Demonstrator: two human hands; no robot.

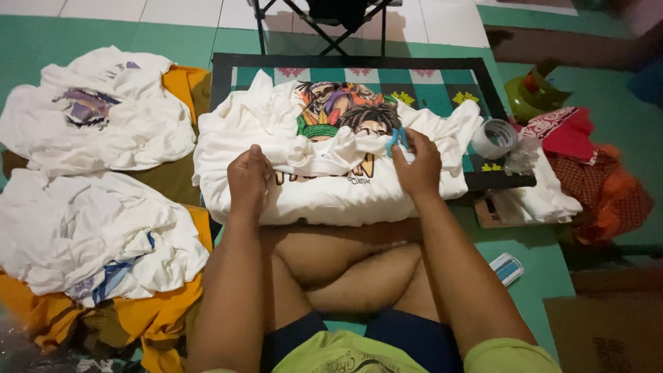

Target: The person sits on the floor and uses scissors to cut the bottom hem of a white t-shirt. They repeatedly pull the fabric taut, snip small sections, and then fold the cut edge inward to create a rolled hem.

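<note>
A white T-shirt with a colourful printed picture lies bunched on a low board in front of my crossed legs. My left hand presses down on a fold of the shirt, fingers closed on the cloth. My right hand grips small blue-handled scissors at the shirt's upper right part, near the print.
The green patterned board with a black rim carries the shirt. Piles of white shirts over orange cloth lie to the left. A tape roll, red fabric and a green object sit right. A folding chair's legs stand behind.
</note>
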